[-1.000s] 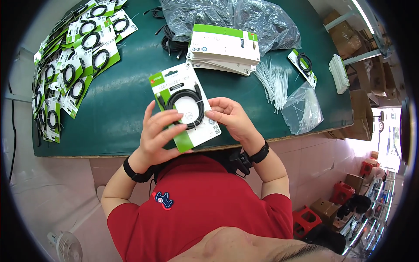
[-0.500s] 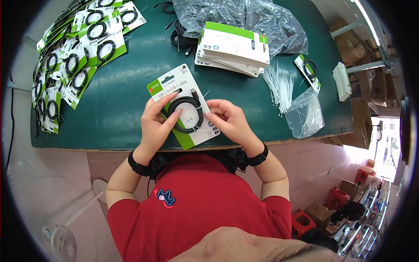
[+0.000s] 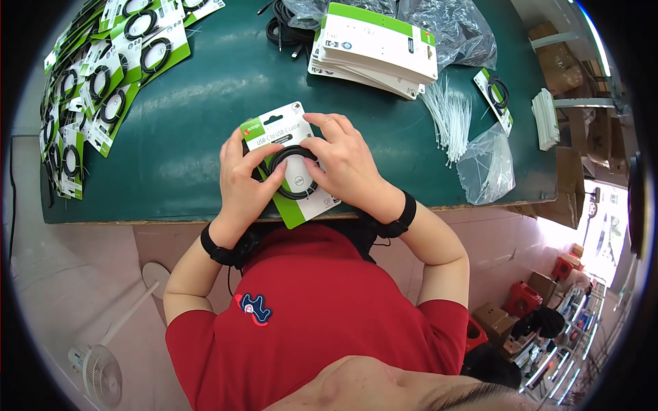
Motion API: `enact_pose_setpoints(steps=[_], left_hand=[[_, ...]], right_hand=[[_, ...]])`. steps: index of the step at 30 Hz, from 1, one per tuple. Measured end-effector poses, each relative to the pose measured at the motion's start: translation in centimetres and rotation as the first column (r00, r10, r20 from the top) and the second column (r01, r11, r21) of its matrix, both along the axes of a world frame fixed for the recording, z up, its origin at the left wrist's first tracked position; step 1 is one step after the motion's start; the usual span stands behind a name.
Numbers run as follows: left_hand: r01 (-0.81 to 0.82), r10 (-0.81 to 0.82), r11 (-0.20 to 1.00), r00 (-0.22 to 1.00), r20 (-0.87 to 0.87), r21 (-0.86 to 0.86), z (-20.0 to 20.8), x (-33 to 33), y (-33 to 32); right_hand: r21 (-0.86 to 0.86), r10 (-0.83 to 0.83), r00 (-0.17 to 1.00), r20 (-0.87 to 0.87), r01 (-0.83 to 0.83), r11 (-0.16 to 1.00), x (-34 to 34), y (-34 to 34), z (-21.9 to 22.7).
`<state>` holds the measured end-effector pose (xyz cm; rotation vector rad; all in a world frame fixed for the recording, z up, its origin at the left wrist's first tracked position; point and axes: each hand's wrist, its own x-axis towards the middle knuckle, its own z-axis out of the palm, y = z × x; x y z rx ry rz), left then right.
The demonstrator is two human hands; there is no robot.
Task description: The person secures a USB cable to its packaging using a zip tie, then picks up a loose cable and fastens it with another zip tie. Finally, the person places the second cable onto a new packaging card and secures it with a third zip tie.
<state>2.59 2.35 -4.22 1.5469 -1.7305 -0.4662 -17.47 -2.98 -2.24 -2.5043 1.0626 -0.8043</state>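
A white-and-green card [image 3: 317, 203] bearing a black coiled cable [image 3: 295, 194] is held face up over the near edge of the green counter [image 3: 192, 157], in front of the person. Its long axis runs away from the person and leans somewhat left, the end with the hanging hole pointing away and the green lower corner toward the red shirt [image 3: 343, 294]. Both hands are clamped on it: the left hand [image 3: 248, 179] grips the left edge with the thumb on the coil, and the right hand [image 3: 348, 163] pinches the upper right edge, its thumb also at the coil; together they cover part of the cable. Beyond the card, to the right, sits a stack of cards [image 3: 377, 38], with loose black cables [image 3: 277, 31] beside it and a large clear bag [image 3: 452, 34] behind, its contents too unclear to tell. Farther right lie a bundle of white ties [image 3: 449, 120], a small clear bag [image 3: 486, 168] with some white ties inside, another card with a coil [image 3: 495, 101] and a narrow card pile [image 3: 546, 120]. Well apart on the left, a heap of cabled cards [image 3: 110, 89] overlaps itself.
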Motion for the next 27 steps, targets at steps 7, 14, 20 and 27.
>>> enact_pose_setpoints(steps=[7, 14, 20, 27], left_hand=[[0.015, -0.011, 0.999, 0.993, 0.118, -0.032, -0.7, 0.5, 0.1], [0.049, -0.052, 0.998, 0.994, 0.1, 0.029, -1.0, 1.1, 0.1], [0.053, -0.048, 0.998, 0.986, 0.161, -0.03, 1.1, 0.9, 0.0], [0.432, -0.416, 0.901, 0.886, 0.206, -0.04, 1.2, 1.3, 0.6]], right_hand=[[0.059, 0.039, 0.999, -0.023, -0.038, 0.998, 0.3, -0.5, -0.5], [0.053, 0.076, 0.996, -0.054, -0.073, 0.996, 0.5, -0.7, -1.1], [0.116, 0.085, 0.996, -0.007, -0.084, 0.99, -0.6, -0.9, -1.0], [0.113, 0.084, 0.996, -0.026, -0.081, 0.99, -0.6, -0.9, -1.1]])
